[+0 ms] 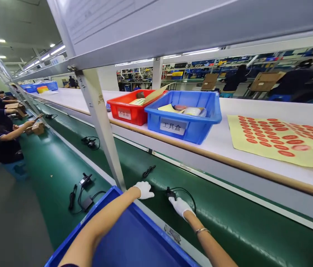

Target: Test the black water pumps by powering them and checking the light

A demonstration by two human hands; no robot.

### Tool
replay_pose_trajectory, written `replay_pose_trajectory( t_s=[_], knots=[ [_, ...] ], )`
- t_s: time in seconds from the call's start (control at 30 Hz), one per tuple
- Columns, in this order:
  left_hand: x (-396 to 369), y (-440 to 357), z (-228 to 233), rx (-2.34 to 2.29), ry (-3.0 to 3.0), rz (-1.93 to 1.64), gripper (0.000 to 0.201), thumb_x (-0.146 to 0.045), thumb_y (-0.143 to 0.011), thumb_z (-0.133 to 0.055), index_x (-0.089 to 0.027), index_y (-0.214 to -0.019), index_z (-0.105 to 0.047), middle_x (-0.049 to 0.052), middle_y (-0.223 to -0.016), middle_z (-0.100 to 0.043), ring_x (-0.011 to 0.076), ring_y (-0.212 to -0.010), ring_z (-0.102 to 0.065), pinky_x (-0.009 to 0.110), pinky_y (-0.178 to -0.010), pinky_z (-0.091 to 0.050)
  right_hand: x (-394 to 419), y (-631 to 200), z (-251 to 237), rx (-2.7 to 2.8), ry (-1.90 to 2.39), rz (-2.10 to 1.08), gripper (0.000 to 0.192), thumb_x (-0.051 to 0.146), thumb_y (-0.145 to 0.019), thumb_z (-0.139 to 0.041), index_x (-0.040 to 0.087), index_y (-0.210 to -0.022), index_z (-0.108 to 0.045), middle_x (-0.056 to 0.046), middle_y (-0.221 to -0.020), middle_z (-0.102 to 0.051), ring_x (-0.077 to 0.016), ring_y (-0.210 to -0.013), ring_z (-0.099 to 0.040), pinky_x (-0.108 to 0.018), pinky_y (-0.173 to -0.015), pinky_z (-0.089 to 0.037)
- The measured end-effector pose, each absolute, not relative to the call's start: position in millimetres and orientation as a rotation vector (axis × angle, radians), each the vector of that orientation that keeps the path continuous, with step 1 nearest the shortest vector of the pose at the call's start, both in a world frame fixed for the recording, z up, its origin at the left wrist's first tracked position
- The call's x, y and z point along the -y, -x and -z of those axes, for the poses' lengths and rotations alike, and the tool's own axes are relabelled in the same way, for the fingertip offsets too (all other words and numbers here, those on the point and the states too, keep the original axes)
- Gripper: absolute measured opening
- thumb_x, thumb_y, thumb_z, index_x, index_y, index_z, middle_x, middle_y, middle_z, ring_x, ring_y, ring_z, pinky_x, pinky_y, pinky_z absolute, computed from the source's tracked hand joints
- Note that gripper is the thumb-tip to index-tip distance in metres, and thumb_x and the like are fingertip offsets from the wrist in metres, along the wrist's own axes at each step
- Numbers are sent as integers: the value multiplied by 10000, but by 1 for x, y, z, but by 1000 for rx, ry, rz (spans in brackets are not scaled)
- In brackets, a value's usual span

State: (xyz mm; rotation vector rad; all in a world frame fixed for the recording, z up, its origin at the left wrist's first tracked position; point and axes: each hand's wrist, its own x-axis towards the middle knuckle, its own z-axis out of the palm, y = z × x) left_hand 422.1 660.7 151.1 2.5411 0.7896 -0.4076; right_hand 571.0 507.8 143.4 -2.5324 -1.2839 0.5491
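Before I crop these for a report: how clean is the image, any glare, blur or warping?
Head view: wide-angle warping bends the shelf rail; ceiling lights glare at the upper left; background workers blur; both gloved hands, left and right, and the black cable look sharp.

Red bin (130, 109), blue bin (185, 118), yellow sticker sheet (281, 141).

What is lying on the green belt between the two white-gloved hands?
In the head view, only bare green belt lies between the left hand and the right hand, which touches a black cable.

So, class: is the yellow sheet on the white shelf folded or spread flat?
Spread flat. The yellow sheet lies open on the white shelf, with rows of red oval stickers showing across its face.
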Motion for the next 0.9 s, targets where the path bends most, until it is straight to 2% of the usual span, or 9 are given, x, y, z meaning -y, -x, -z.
replay_pose_trajectory(
  t_s=[0.1,0.2,0.3,0.37,0.43,0.57,0.73,0.8,0.9],
  knots=[
    [-652,-354,-178,-815,-2401,114,315,-422,-968,-582,-179,-1158,-646,88,-1291,-631,236,-1175,-601,486,-1036,-481,-499,-536,-162,1517,2463,-570,284,356,-995,-607,169,-1208,-629,-79,-1192,-657,-198,-989,-663,-398,-862,-575],
    [-615,-267,-197,-929,-2213,-180,330,-402,-1024,-418,-204,-1170,-638,66,-1322,-627,191,-1224,-570,395,-1104,-426,-488,-452,-171,1788,2301,-604,254,338,-1012,-577,180,-1201,-639,-86,-1234,-648,-212,-1063,-644,-433,-947,-539],
    [-565,-180,-202,-1095,-2005,-344,357,-384,-1005,-368,-207,-1134,-650,70,-1249,-672,189,-1174,-597,353,-1086,-433,-475,-342,-173,1979,2159,-745,236,361,-1005,-595,156,-1095,-671,-53,-1053,-700,-182,-933,-681,-398,-870,-574],
    [-533,-128,-197,-1183,-1869,-397,344,-401,-967,-399,-208,-1059,-669,78,-1175,-704,213,-1117,-624,379,-1049,-460,-467,-281,-175,2036,2123,-806,267,379,-992,-616,150,-1123,-660,-51,-1045,-699,-172,-887,-687,-367,-805,-592],
    [-506,-82,-190,-1247,-1739,-436,344,-430,-935,-420,-207,-1003,-673,89,-1108,-724,234,-1062,-644,403,-1008,-487,-461,-240,-179,2066,2116,-812,285,375,-984,-630,162,-1173,-647,-58,-1110,-685,-184,-921,-686,-357,-795,-595],
    [-469,-18,-180,-1302,-1518,-510,368,-474,-906,-430,-199,-950,-670,106,-1037,-733,248,-990,-666,420,-961,-515,-451,-213,-198,2123,2132,-751,295,355,-975,-645,168,-1202,-640,-62,-1150,-669,-200,-963,-681,-363,-811,-596],
    [-458,5,-178,-1234,-1333,-596,342,-496,-897,-506,-202,-917,-679,103,-1049,-724,259,-1012,-659,449,-1008,-493,-438,-211,-225,2185,2168,-625,294,354,-966,-656,172,-1196,-652,-53,-1136,-664,-215,-971,-679,-364,-819,-594],
    [-463,0,-178,-1180,-1267,-628,338,-498,-905,-546,-198,-990,-676,107,-1144,-696,259,-1096,-625,473,-1077,-437,-434,-213,-237,2205,2186,-565,283,350,-971,-649,170,-1190,-651,-57,-1141,-666,-209,-972,-678,-371,-828,-593],
    [-471,-17,-180,-1015,-1144,-622,425,-504,-917,-593,-189,-1201,-617,109,-1334,-604,271,-1246,-547,521,-1130,-367,-425,-214,-263,2242,2188,-461,216,314,-992,-620,141,-1116,-657,-59,-1084,-688,-184,-937,-681,-382,-832,-587]
  ],
)
